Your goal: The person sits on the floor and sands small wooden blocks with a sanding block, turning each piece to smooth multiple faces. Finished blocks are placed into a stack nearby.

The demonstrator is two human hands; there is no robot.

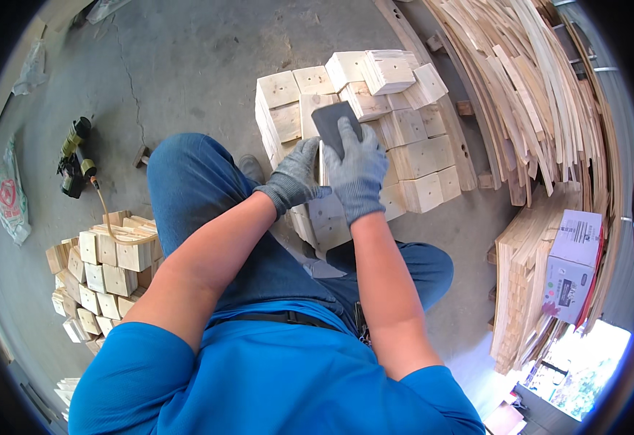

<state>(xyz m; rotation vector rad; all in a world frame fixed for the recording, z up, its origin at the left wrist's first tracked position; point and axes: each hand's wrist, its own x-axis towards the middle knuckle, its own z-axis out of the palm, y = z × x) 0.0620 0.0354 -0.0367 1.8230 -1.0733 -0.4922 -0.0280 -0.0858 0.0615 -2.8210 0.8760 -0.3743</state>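
Observation:
My right hand [359, 170], in a grey work glove, is closed on a dark grey rectangular block [329, 125] that looks like a sanding block, its fingers lying along the face. Just to its left, my gloved left hand [294, 174] has its fingers closed at a pale wooden block, of which only a narrow strip [322, 163] shows between the hands. Both hands are over a stack of wooden blocks [420, 156] in front of me. A few blocks sit loosely on top at the far side, one of them tilted [426, 85].
Another pile of wooden blocks [107, 264] stands left of my knee, with a hose [107, 216] across it leading to a nail gun [76, 156] on the floor. Long wooden strips [505, 87] are heaped at right, near a cardboard box [572, 264]. A hammer [142, 155] lies by my left knee.

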